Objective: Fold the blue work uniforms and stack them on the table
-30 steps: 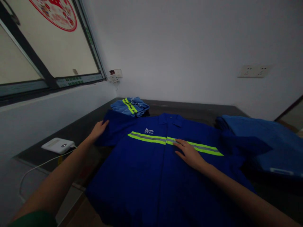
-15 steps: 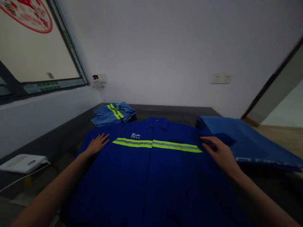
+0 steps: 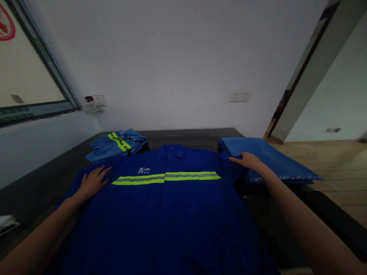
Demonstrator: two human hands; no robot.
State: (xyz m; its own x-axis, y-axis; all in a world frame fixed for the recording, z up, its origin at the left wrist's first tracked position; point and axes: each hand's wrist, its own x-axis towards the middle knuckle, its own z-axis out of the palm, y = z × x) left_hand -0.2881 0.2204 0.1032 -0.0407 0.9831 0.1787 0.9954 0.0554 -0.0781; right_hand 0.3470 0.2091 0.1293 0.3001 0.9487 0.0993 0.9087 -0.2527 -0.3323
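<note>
I have the dark blue work jacket (image 3: 189, 214) spread front-up on the surface (image 3: 189, 136), my left hand (image 3: 93, 183) resting near its shoulder (image 3: 122, 164) with fingers apart, my right hand (image 3: 248, 160) pinching the sleeve (image 3: 233, 172). I'd anchor lightly with the left and draw that sleeve straight. Folded blue clothing (image 3: 266, 152) crowds it, a yellow-striped garment (image 3: 100, 148) the opposite shoulder; toward the far edge there's more room.

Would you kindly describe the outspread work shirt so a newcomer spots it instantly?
Find the dark table by the white wall. Across it lies the work shirt, collar toward the wall. Unlike the paler folded piles at left and right, it is deep blue and spread out.
</note>
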